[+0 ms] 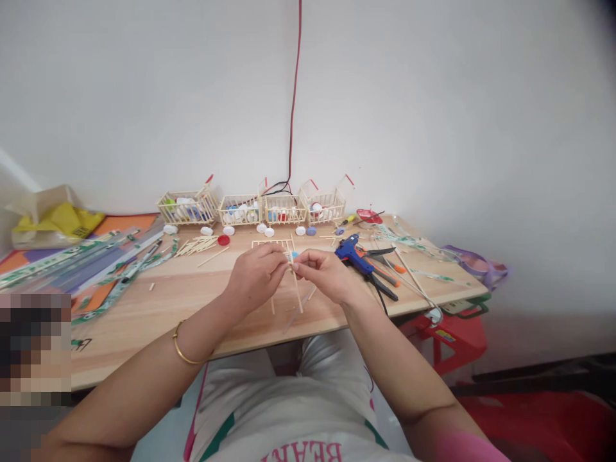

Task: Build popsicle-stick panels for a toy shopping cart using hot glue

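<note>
Above the middle of the table, my left hand [257,274] and my right hand [321,273] meet with pinched fingers on a small frame of thin wooden sticks [297,292]. The frame has a slatted upper part showing behind my left fingers, and two long sticks run down toward me. A small blue piece, partly hidden, shows just behind my fingertips. The exact joint between the fingers is covered. A blue hot glue gun [355,251] lies right of my right hand, beside orange-handled pliers [385,273].
Several little stick carts [240,210] with bottle-cap wheels stand along the wall, filled with caps. Loose sticks [196,245] and a red cap [224,240] lie left of centre. Plastic strips [106,263] spread across the left side. A person's head, blurred out, is at lower left.
</note>
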### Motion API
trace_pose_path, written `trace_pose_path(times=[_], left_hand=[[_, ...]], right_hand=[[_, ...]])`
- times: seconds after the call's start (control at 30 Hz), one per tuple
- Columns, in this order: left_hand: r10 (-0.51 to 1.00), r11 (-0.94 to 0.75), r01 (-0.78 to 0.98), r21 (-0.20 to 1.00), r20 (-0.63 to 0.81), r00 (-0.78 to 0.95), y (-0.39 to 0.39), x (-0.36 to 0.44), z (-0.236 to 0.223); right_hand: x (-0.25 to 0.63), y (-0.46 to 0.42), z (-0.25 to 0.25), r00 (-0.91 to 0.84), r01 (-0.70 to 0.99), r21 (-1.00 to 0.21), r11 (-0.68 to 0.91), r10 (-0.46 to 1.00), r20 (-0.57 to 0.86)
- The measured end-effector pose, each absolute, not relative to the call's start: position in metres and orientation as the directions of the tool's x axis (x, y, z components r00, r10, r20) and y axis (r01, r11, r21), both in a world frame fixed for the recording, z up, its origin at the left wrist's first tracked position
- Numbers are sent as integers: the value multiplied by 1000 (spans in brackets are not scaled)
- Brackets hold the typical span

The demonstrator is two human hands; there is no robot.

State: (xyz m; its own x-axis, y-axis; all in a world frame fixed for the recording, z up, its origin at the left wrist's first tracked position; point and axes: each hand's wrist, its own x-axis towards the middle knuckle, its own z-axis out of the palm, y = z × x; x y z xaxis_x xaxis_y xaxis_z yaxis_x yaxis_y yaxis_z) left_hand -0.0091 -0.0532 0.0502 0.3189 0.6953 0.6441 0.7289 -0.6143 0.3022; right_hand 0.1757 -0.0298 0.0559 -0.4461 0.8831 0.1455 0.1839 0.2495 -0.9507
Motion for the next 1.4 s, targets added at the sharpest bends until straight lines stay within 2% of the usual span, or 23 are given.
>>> trace_pose_path(times=[0.17,0.23,0.3,0.37,0.43,0.5,0.6,0.67,0.87,1.07,1.4], left_hand=[[719,-600,719,350,630,294,-52,-8,49],[743,-594,685,422,614,266,-52,-9,51],[793,-564,597,571,578,195,-51,-10,55],[864,-480,427,767,498,77,-49,-13,58],[930,-351,220,910,366,-29,-47,-17,60],[980,-189,73,979,193,-52,-45,-21,60],[997,47,34,998,-49,53,-43,-23,60],[990,104,55,993,-109,91,-44,-21,59],[993,59,121,991,-72,99,-45,-11,55],[992,128,-17,992,-127,19,-46,-6,53],[997,-8,43,999,11,-74,-37,-6,38]], right_hand=[[173,-30,57,-439,201,-948,248,887,139],[173,-29,56,-440,192,-954,230,889,126],[175,-26,54,-437,189,-957,219,892,118],[179,-22,52,-422,188,-956,224,898,127],[183,-18,49,-400,167,-960,227,905,144],[186,-15,46,-375,132,-968,213,915,150],[190,-14,45,-335,88,-979,182,931,143],[191,-14,45,-322,68,-984,167,937,137],[190,-17,45,-320,49,-987,150,939,127],[186,-20,44,-311,69,-982,179,939,149],[177,-25,44,-297,44,-988,146,946,126]])
